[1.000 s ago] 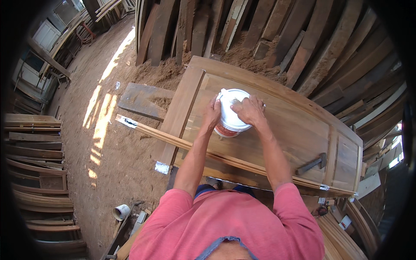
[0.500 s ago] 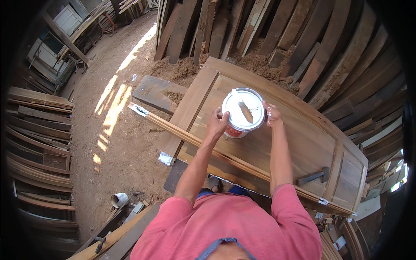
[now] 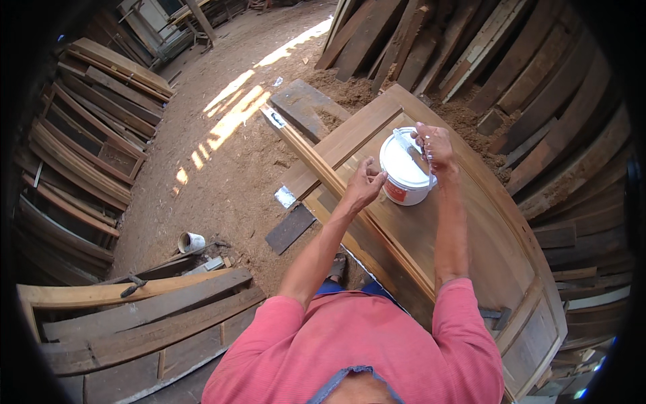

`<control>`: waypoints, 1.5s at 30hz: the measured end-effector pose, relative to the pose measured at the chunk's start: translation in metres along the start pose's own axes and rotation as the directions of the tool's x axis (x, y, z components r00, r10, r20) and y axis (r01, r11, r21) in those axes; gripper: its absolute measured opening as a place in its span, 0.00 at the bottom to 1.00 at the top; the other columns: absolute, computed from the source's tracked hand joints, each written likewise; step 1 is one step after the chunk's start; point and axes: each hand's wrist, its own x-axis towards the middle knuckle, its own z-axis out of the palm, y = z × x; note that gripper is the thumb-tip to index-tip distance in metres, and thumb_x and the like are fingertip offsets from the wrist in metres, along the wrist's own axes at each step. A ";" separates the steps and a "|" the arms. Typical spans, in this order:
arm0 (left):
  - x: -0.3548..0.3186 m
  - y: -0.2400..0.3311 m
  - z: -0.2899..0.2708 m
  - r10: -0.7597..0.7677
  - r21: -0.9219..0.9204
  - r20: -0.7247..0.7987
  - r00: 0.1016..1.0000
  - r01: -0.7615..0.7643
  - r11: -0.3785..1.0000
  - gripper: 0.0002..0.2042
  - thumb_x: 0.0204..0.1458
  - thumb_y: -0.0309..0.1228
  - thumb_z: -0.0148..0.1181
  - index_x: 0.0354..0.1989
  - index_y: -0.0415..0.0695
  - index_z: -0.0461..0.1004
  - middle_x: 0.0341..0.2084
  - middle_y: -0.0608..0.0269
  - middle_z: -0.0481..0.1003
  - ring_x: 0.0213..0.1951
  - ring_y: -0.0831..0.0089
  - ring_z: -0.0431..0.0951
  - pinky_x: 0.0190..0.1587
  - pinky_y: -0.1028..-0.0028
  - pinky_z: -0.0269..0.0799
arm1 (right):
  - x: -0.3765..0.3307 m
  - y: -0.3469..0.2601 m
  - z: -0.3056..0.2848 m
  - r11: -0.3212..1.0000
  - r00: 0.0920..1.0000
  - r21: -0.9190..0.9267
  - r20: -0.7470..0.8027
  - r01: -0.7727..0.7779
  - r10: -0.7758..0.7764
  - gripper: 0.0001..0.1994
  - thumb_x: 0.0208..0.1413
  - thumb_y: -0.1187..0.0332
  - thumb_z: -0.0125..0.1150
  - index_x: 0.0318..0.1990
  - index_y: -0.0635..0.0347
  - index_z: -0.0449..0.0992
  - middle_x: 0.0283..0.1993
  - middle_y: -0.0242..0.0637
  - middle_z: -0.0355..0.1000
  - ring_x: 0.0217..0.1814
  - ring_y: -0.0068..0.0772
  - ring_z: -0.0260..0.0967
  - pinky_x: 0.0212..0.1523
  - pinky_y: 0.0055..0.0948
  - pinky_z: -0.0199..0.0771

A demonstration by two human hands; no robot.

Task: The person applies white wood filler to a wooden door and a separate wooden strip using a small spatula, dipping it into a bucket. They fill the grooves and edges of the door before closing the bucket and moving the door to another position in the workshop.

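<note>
A white lidded bucket (image 3: 408,192) with a red patch on its side is at the far end of a panelled wooden door (image 3: 464,249); whether it rests there or hangs slightly above I cannot tell. On its lid lies a brown, stick-like piece (image 3: 416,155), partly covered by my right hand. My right hand (image 3: 437,145), spotted with white, is closed at the lid's right edge on what looks like the bucket's thin white handle. Beside the bucket's left side is my left hand (image 3: 363,185), fingers apart and curved, fingertips at the rim.
A long wooden strip (image 3: 306,151) lies along the door's near side, its end jutting out left. Dark planks (image 3: 464,40) lean at the back right. Stacked frames (image 3: 101,155) stand left, beside a small white pot (image 3: 192,242) on the dusty floor. Boards (image 3: 155,303) fill the lower left.
My view has turned, shifting the surroundings. My right hand has moved from the bucket's side up to the lid's edge. My left hand has loosened and dropped slightly from the lid.
</note>
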 end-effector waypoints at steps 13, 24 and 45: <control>-0.019 0.094 -0.063 0.442 0.709 0.245 0.863 -0.471 0.526 0.13 0.58 0.43 0.55 0.41 0.50 0.79 0.27 0.47 0.77 0.35 0.49 0.79 0.37 0.52 0.72 | -0.043 -0.039 0.091 0.981 0.987 0.192 0.145 0.033 -0.062 0.16 0.67 0.59 0.58 0.34 0.66 0.77 0.20 0.22 0.67 0.14 0.11 0.56 0.14 0.15 0.54; -0.024 0.050 -0.092 0.367 0.716 0.039 0.929 -0.282 0.638 0.19 0.52 0.38 0.63 0.49 0.42 0.69 0.36 0.38 0.75 0.37 0.39 0.79 0.38 0.49 0.75 | -0.035 -0.003 0.117 0.965 0.997 0.260 0.080 -0.028 0.007 0.16 0.66 0.60 0.59 0.31 0.63 0.76 0.20 0.24 0.67 0.14 0.12 0.57 0.13 0.15 0.56; -0.008 0.044 -0.112 0.094 0.418 -0.099 0.991 -0.044 0.907 0.22 0.51 0.30 0.62 0.55 0.35 0.70 0.43 0.44 0.78 0.42 0.56 0.82 0.45 0.60 0.78 | -0.030 0.005 0.086 0.962 0.992 0.258 0.103 -0.093 0.068 0.16 0.67 0.59 0.57 0.35 0.65 0.76 0.23 0.24 0.68 0.16 0.12 0.56 0.16 0.16 0.58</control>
